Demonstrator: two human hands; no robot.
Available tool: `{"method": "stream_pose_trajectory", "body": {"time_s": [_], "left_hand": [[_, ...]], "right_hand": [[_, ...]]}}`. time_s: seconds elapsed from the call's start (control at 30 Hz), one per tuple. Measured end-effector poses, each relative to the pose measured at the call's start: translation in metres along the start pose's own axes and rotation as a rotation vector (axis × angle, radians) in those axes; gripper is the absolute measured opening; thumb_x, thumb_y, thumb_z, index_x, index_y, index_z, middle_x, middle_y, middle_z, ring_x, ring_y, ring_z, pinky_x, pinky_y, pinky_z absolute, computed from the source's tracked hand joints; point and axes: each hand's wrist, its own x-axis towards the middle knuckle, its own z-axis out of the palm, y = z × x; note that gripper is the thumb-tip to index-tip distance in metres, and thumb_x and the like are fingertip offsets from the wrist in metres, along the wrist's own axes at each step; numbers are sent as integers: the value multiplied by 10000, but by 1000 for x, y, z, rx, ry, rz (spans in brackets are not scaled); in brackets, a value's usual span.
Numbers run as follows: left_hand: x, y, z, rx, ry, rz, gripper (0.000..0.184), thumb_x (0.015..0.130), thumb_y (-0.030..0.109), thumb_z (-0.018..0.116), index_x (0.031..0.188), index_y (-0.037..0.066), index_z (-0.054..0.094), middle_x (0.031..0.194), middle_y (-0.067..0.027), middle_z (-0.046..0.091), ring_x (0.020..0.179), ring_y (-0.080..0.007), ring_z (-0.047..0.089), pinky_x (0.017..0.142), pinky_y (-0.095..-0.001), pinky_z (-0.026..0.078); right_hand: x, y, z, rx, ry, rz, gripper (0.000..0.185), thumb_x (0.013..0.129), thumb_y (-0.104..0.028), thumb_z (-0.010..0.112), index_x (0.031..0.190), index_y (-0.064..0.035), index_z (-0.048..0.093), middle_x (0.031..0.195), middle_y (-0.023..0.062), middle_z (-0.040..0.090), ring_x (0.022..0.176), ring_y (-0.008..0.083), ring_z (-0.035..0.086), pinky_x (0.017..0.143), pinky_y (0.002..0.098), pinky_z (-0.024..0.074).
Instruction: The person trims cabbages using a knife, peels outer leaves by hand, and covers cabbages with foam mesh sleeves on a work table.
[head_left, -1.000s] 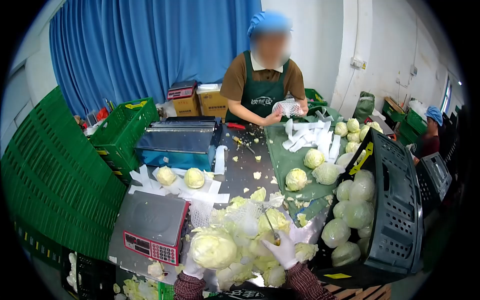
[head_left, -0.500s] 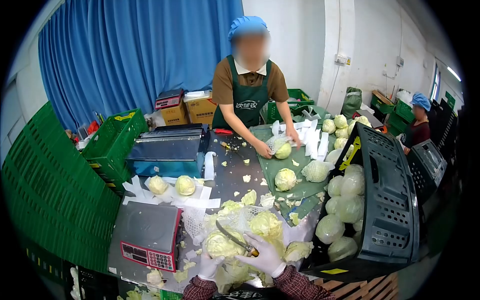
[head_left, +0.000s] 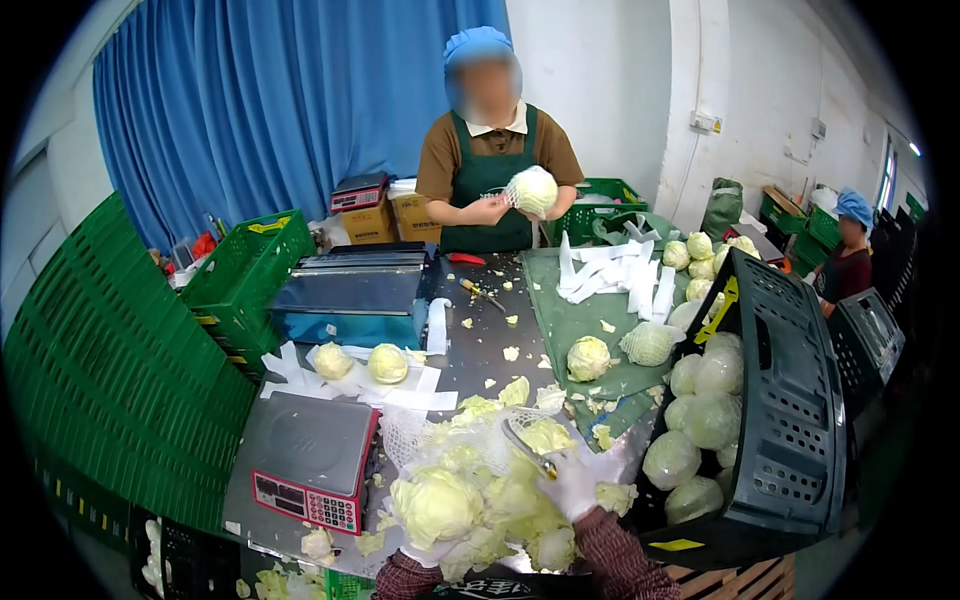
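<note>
A pale green cabbage [head_left: 436, 507] rests in my left hand [head_left: 432, 551], which is mostly hidden beneath it. My right hand [head_left: 572, 484], in a white glove, is closed round the handle of a curved knife [head_left: 528, 448]. The blade points up and to the left, apart from the held cabbage. Loose cabbage leaves [head_left: 515, 497] are heaped between my hands. Behind the blade lies another cabbage [head_left: 545, 436], beside white foam netting [head_left: 405, 437].
A scale [head_left: 318, 455] stands at left, with two trimmed cabbages [head_left: 388, 363] behind it. At right, a dark crate [head_left: 785, 400] holds several wrapped cabbages [head_left: 711, 420]. Across the table, a co-worker [head_left: 490, 150] holds a netted cabbage [head_left: 532, 191]. A second knife [head_left: 482, 292] lies mid-table.
My right hand and knife have moved right, away from the held cabbage. My left hand has brought that cabbage slightly lower. The co-worker has lifted a netted cabbage off the green cloth to chest height.
</note>
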Motion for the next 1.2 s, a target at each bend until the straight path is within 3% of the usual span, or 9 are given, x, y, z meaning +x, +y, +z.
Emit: {"method": "stream_pose_trajectory", "body": {"time_s": [0.03,0.23,0.3,0.37,0.5,0.6,0.67,0.93,1.2], "left_hand": [[1,6,-5,48,-60,24,875,801,763,391,1431,160,317,1438,-140,375,1287,-356,406,1034,-550,372],[-4,72,45,409,-452,131,923,799,704,492,1453,94,263,1459,-154,342,1314,-324,382,1067,-484,370],[-20,81,88,487,-44,277,1121,630,626,753,1453,55,250,1454,-133,352,1334,-229,357,1082,-389,349],[-17,63,44,79,-279,148,1128,627,554,798,1456,36,236,1451,-126,357,1337,-228,353,1089,-384,335],[-2,35,11,202,-310,-132,1104,593,350,885,1444,40,253,1416,-120,390,1307,-237,384,1090,-375,327],[18,15,9,618,-156,246,1035,578,101,883,1413,43,274,1372,-147,401,1267,-244,411,1057,-367,363],[30,-16,-2,688,-92,350,1051,576,125,890,1419,50,266,1368,-158,397,1265,-251,410,1050,-374,370],[29,-70,-3,1176,264,422,1024,518,283,903,1324,23,328,1208,-220,404,1108,-359,476,942,-414,427],[29,-71,1,1284,334,416,984,494,216,868,1309,34,348,1181,-214,428,1107,-401,464,947,-427,423]], "right_hand": [[-9,-3,-4,-105,215,-180,489,729,-377,727,1063,-38,615,962,139,619,804,239,614,651,343,487],[-48,-59,-13,1145,-680,476,624,795,-229,723,1319,-18,457,1166,78,564,910,173,567,806,280,468],[-49,-56,-10,1274,-790,564,695,794,-153,730,1392,-28,397,1239,71,546,968,156,557,862,266,452],[-37,-44,-10,1419,-597,47,802,761,-59,746,1445,-49,328,1362,92,476,1120,149,509,961,263,403],[-21,-21,-15,746,-524,-282,832,745,-103,775,1435,-8,319,1386,120,464,1202,208,501,994,313,409],[-42,-8,-9,402,-282,-123,676,812,-268,720,1366,-27,417,1356,171,480,1171,290,531,948,356,442],[-64,3,2,172,-77,-82,560,865,-325,640,1329,-68,460,1159,191,595,970,348,611,793,393,503],[-110,-9,42,44,-302,-15,551,917,-337,542,1394,-107,389,988,192,655,675,356,633,589,418,512],[-113,-5,69,39,-343,-59,600,936,-327,507,1424,-41,307,987,214,641,661,362,624,569,416,506]]}}
